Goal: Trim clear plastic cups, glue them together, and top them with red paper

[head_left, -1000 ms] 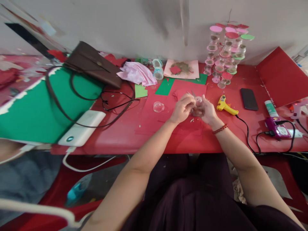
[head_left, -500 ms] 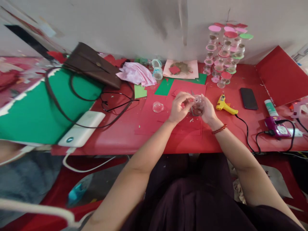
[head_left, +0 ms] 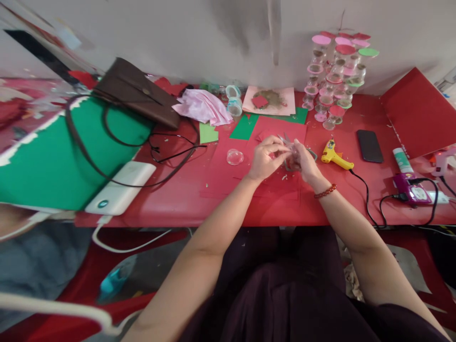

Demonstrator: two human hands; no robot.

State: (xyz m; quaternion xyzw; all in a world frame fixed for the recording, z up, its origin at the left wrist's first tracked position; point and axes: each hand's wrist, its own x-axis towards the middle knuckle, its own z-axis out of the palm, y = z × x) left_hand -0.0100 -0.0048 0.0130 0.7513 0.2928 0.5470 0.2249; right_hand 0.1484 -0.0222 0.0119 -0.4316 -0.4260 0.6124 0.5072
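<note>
My left hand (head_left: pixel 268 159) is closed in a pinch, its fingertips meeting at a clear plastic piece (head_left: pixel 292 164) that looks like a small cup or bottle part. From the other side my right hand (head_left: pixel 305 162), a red beaded bracelet at its wrist, is closed round the same piece and hides much of it. Just behind the fingers, pointed scissor blades (head_left: pixel 284 138) show over red paper (head_left: pixel 223 173). A round clear plastic piece (head_left: pixel 235 157) lies to the left of my hands.
A yellow glue gun (head_left: pixel 337 155) and a black phone (head_left: pixel 369 146) lie to the right. Behind them stands a hanging of clear cups with coloured discs (head_left: pixel 337 76). A brown bag (head_left: pixel 138 92), glasses (head_left: pixel 174 149) and a white power bank (head_left: pixel 121 189) are on the left.
My right hand has turned, with its fingers tipped further over the clear plastic piece, covering its neck end. The left hand stays in its pinch. The view has shifted slightly.
</note>
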